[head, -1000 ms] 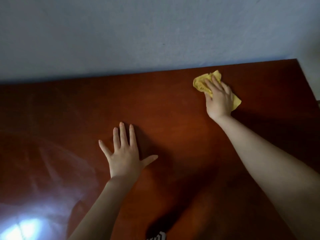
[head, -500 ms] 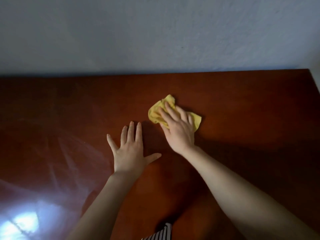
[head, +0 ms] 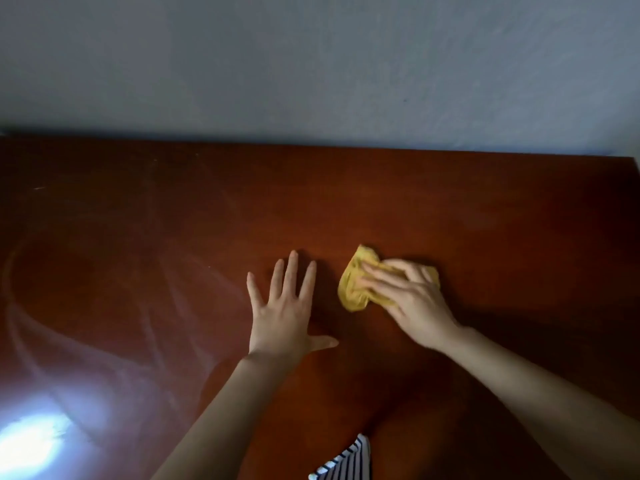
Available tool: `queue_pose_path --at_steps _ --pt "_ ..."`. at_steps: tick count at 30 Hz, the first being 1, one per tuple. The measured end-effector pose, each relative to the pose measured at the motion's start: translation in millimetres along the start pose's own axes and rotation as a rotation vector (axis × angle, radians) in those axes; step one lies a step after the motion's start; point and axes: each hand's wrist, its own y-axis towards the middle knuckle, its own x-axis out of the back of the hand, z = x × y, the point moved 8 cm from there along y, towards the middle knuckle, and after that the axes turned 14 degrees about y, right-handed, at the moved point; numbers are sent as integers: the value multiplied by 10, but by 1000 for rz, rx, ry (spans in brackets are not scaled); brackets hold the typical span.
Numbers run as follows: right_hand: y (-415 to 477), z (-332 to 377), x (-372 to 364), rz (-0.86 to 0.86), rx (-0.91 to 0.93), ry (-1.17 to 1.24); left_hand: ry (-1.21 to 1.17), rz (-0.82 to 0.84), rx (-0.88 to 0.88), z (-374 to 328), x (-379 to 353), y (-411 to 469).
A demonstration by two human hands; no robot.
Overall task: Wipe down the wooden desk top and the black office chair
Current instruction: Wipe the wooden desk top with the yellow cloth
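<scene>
The reddish-brown wooden desk top (head: pixel 485 216) fills the lower two thirds of the view. A crumpled yellow cloth (head: pixel 355 289) lies on it a little right of centre. My right hand (head: pixel 412 299) presses down on the cloth with straight, spread fingers that cover its right part. My left hand (head: pixel 284 306) rests flat on the bare wood just left of the cloth, fingers spread, a small gap between them. The black office chair is not in view.
A plain grey wall (head: pixel 311 64) rises straight behind the desk's far edge. The desk's right end shows at the frame's right side. A bright light reflection (head: pixel 31 441) and faint wipe streaks mark the left part. Striped fabric (head: pixel 343 462) shows at the bottom edge.
My right hand has swept the yellow cloth from the desk's far right corner leftward and toward me, ending next to my left hand. My left hand has stayed flat in place.
</scene>
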Motion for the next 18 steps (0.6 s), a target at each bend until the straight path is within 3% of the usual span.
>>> queue_pose_path --at_steps 5,8,14,18 --pt "702 -371 286 -322 -293 -81 13 -115 -77 140 80 41" --pt "1155 -511 283 -400 -501 -76 8 -171 -133 225 107 31" --pt "1930 -347 55 -377 -605 -92 4 -244 -175 492 116 -126" --pt "2231 -80 -199 -268 -579 -71 -19 -243 -120 748 61 -184"
